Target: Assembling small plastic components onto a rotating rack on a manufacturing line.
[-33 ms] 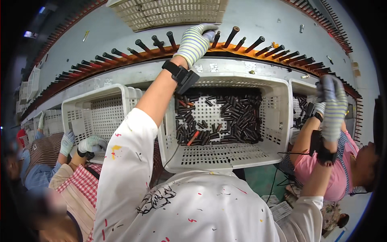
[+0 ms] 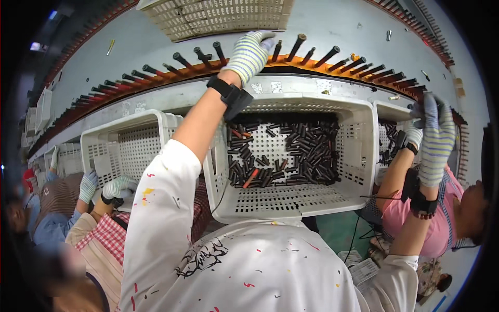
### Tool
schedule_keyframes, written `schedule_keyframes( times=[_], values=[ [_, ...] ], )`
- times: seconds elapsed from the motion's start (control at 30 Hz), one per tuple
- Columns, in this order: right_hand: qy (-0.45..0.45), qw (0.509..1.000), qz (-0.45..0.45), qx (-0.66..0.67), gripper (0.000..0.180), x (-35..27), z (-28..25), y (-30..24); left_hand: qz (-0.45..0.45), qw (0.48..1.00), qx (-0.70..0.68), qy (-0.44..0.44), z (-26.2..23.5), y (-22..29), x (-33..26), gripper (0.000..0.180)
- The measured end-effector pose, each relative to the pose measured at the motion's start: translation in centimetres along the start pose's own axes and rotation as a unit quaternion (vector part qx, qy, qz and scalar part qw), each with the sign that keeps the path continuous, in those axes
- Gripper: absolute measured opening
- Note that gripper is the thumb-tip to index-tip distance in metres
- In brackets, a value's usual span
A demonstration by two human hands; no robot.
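Observation:
My left hand, in a striped glove with a grey palm, is at the curved row of upright black tubes. Its fingers are curled closed among the tubes, and what they hold is hidden behind the glove. A black tube stands just left of it and another black tube to its right. My right hand, gloved alike, is raised near the right end of the row. Its fingers are bent together, their tips partly hidden. In front of my body a white crate holds many short black tubes and a few red ones.
The tubes stand along an orange rail. Beyond it a beige crate rests on the grey surface. Another white crate is at left. Co-workers sit close on both sides, with a gloved hand near my right wrist.
My right hand has shifted slightly right and is less blurred. My left hand stays at the same part of the row, its fingers still curled.

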State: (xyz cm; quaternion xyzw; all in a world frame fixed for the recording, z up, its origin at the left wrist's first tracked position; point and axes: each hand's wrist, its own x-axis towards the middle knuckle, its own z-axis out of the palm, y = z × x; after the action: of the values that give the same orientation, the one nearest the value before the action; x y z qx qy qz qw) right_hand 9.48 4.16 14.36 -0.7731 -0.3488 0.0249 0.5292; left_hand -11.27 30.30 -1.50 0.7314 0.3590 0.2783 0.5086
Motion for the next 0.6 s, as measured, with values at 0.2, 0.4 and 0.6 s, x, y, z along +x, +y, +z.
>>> schedule_keyframes(
  times=[0.2,0.4,0.6],
  values=[
    [-0.053,0.994,-0.011,-0.095,0.011,-8.4,-2.0,3.3,0.16,0.896,0.408,-0.072,-1.4,-2.4,4.0,0.025],
    [0.0,0.956,0.29,-0.037,0.02,-23.6,-9.7,14.8,0.183,0.862,0.458,-0.121,-5.2,-4.2,8.5,0.028],
    [0.172,0.861,0.477,0.044,0.027,-28.0,-16.8,18.4,0.096,0.713,0.67,-0.18,-8.5,-6.2,13.8,0.034]
  ],
)
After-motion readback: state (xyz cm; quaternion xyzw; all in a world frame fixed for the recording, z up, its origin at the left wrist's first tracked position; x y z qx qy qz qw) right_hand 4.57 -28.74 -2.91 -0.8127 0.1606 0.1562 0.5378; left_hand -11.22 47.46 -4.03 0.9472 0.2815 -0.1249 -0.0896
